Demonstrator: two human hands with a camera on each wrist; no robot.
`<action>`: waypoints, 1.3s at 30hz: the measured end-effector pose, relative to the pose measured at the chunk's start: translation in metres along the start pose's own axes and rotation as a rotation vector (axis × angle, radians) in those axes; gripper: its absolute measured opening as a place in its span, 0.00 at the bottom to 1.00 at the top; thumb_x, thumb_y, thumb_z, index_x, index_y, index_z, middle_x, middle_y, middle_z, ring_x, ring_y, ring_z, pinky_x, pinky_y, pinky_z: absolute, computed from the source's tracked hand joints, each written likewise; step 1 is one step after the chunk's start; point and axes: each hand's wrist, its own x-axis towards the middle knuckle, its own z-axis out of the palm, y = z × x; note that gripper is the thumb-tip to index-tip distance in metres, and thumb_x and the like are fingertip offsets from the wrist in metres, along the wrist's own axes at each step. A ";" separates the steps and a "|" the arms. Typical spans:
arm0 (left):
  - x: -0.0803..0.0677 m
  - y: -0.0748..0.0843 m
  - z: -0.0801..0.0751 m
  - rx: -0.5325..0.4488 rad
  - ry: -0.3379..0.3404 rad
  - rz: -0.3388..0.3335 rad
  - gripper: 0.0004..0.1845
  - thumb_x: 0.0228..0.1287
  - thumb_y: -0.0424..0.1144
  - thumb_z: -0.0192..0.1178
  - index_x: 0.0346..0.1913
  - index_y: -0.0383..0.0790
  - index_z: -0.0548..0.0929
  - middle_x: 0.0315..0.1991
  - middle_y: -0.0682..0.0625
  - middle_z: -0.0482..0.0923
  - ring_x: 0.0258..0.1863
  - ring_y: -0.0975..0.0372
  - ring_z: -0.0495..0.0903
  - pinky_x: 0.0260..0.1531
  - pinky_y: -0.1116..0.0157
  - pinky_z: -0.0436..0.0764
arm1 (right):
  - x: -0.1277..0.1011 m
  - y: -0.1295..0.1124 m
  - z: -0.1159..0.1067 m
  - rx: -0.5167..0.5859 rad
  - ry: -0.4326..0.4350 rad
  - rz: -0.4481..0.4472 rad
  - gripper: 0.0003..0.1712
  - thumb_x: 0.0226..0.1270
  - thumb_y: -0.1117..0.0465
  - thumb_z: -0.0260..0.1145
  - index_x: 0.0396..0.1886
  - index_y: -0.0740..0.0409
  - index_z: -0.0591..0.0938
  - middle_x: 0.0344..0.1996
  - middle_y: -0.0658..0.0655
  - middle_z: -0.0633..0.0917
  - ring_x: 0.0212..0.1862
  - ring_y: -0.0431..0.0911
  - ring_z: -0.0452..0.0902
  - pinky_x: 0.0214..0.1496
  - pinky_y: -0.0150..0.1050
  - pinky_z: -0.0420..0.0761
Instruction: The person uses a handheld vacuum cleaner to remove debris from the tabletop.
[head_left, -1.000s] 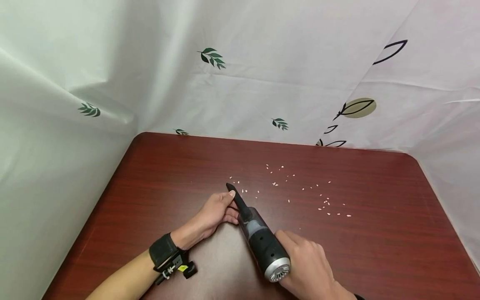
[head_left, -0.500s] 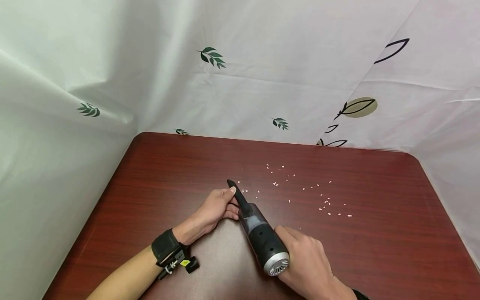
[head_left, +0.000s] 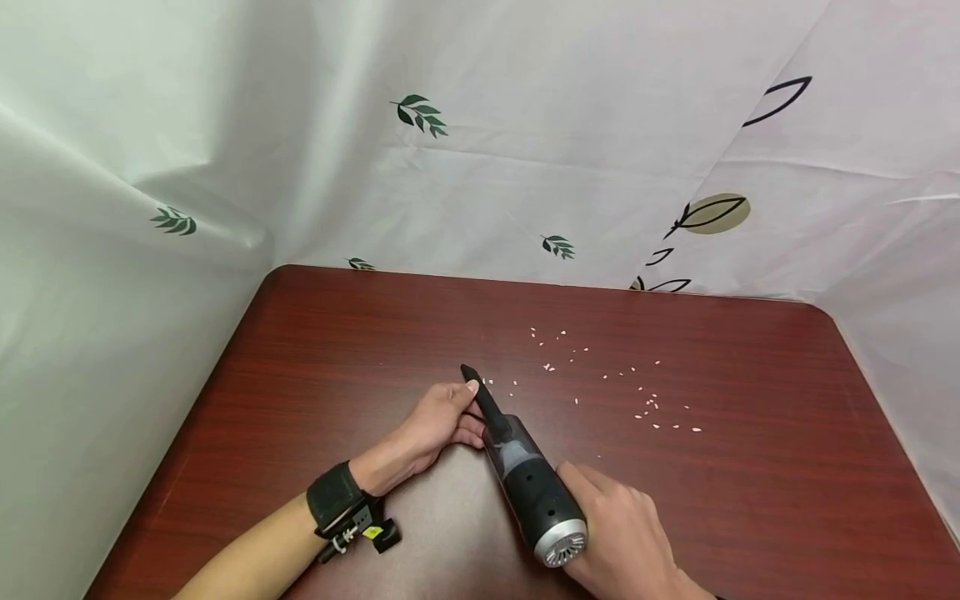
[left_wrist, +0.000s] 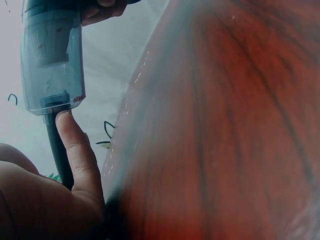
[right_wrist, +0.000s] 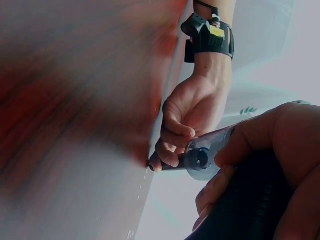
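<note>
Nozzle tip has shifted slightly right among rice grains (head_left: 652, 408). Black handheld vacuum (head_left: 534, 492), clear dust cup, lies angled over table (head_left: 315, 350); right hand (head_left: 618, 533) grips body, left hand (head_left: 438, 417) pinches nozzle.

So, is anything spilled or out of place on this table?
Yes. Small white grains lie scattered loose on the table, beyond the nozzle tip of the handheld vacuum. The right hand grips its body; the left hand holds its nozzle.
</note>
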 end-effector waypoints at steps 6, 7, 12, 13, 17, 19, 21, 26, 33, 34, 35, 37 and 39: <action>-0.003 -0.004 0.003 0.005 -0.003 -0.006 0.25 0.90 0.44 0.41 0.51 0.21 0.78 0.31 0.42 0.87 0.24 0.62 0.86 0.26 0.68 0.88 | -0.006 -0.001 -0.002 0.010 -0.007 0.012 0.30 0.28 0.60 0.84 0.31 0.43 0.75 0.23 0.33 0.67 0.23 0.27 0.59 0.19 0.28 0.64; -0.004 -0.004 0.003 0.006 -0.002 -0.007 0.25 0.90 0.44 0.41 0.51 0.21 0.78 0.30 0.42 0.87 0.24 0.62 0.86 0.26 0.68 0.88 | -0.007 -0.001 -0.002 0.009 -0.007 0.010 0.30 0.27 0.60 0.84 0.31 0.43 0.75 0.23 0.33 0.67 0.23 0.27 0.59 0.19 0.28 0.64; -0.007 -0.006 0.006 0.008 -0.008 -0.009 0.25 0.90 0.44 0.42 0.51 0.22 0.78 0.30 0.42 0.87 0.24 0.63 0.85 0.26 0.68 0.88 | -0.011 -0.001 -0.003 0.020 -0.013 0.011 0.31 0.25 0.61 0.84 0.31 0.43 0.75 0.23 0.33 0.67 0.23 0.26 0.59 0.19 0.28 0.64; -0.007 -0.006 0.006 0.007 -0.010 -0.010 0.25 0.90 0.44 0.42 0.51 0.22 0.78 0.30 0.42 0.87 0.24 0.63 0.85 0.26 0.68 0.88 | -0.012 -0.002 -0.004 0.029 -0.019 0.017 0.31 0.25 0.62 0.84 0.31 0.43 0.75 0.23 0.33 0.67 0.23 0.26 0.59 0.19 0.28 0.64; -0.008 -0.007 0.009 -0.001 -0.023 -0.014 0.25 0.90 0.44 0.41 0.50 0.22 0.78 0.28 0.43 0.86 0.22 0.63 0.85 0.25 0.68 0.88 | -0.015 -0.002 -0.006 0.050 -0.047 0.036 0.32 0.24 0.62 0.84 0.32 0.42 0.75 0.24 0.33 0.67 0.23 0.27 0.60 0.20 0.29 0.65; -0.008 -0.008 0.010 -0.005 -0.030 -0.016 0.24 0.90 0.43 0.40 0.49 0.22 0.78 0.27 0.43 0.86 0.22 0.64 0.85 0.25 0.69 0.87 | -0.016 -0.003 -0.007 0.054 -0.065 0.050 0.33 0.24 0.62 0.84 0.33 0.42 0.76 0.24 0.33 0.67 0.23 0.27 0.60 0.20 0.29 0.65; -0.009 -0.008 0.011 -0.005 -0.038 -0.015 0.24 0.90 0.43 0.40 0.50 0.22 0.77 0.28 0.43 0.86 0.22 0.64 0.85 0.25 0.69 0.87 | -0.018 -0.003 -0.008 0.047 -0.072 0.057 0.33 0.22 0.62 0.84 0.33 0.42 0.76 0.24 0.33 0.67 0.23 0.27 0.61 0.20 0.30 0.66; -0.008 -0.009 0.015 0.008 -0.053 -0.013 0.25 0.90 0.44 0.41 0.51 0.22 0.78 0.29 0.42 0.87 0.23 0.63 0.86 0.27 0.68 0.88 | -0.021 -0.003 -0.012 0.043 -0.084 0.088 0.34 0.21 0.63 0.83 0.33 0.41 0.76 0.24 0.32 0.67 0.23 0.27 0.61 0.21 0.30 0.66; -0.008 -0.009 0.020 -0.004 -0.081 -0.019 0.25 0.90 0.44 0.41 0.50 0.21 0.78 0.29 0.41 0.87 0.23 0.63 0.86 0.26 0.69 0.88 | -0.027 -0.001 -0.015 0.049 -0.101 0.114 0.38 0.16 0.60 0.86 0.35 0.41 0.77 0.25 0.32 0.69 0.24 0.27 0.60 0.22 0.30 0.66; -0.008 -0.009 0.021 -0.007 -0.084 -0.020 0.25 0.90 0.43 0.41 0.50 0.21 0.78 0.29 0.41 0.88 0.23 0.63 0.86 0.26 0.69 0.88 | -0.028 0.000 -0.015 0.051 -0.102 0.118 0.38 0.15 0.60 0.86 0.35 0.41 0.77 0.26 0.32 0.69 0.24 0.27 0.61 0.22 0.30 0.66; -0.009 -0.009 0.022 -0.005 -0.086 -0.020 0.25 0.90 0.44 0.41 0.50 0.21 0.78 0.29 0.41 0.87 0.23 0.63 0.86 0.26 0.69 0.88 | -0.029 0.001 -0.015 0.052 -0.106 0.123 0.39 0.15 0.60 0.86 0.36 0.41 0.77 0.26 0.32 0.69 0.24 0.27 0.61 0.22 0.31 0.66; -0.009 -0.009 0.023 0.001 -0.089 -0.017 0.25 0.90 0.44 0.41 0.50 0.21 0.78 0.30 0.41 0.87 0.23 0.63 0.87 0.27 0.68 0.88 | -0.031 0.002 -0.016 0.048 -0.106 0.125 0.40 0.13 0.60 0.86 0.36 0.41 0.77 0.26 0.32 0.70 0.24 0.27 0.61 0.22 0.31 0.66; -0.009 -0.009 0.024 0.008 -0.094 -0.017 0.25 0.90 0.44 0.41 0.51 0.21 0.78 0.30 0.41 0.87 0.24 0.63 0.87 0.27 0.68 0.89 | -0.033 0.003 -0.016 0.040 -0.099 0.122 0.40 0.11 0.61 0.84 0.36 0.40 0.77 0.26 0.32 0.69 0.24 0.27 0.61 0.22 0.31 0.66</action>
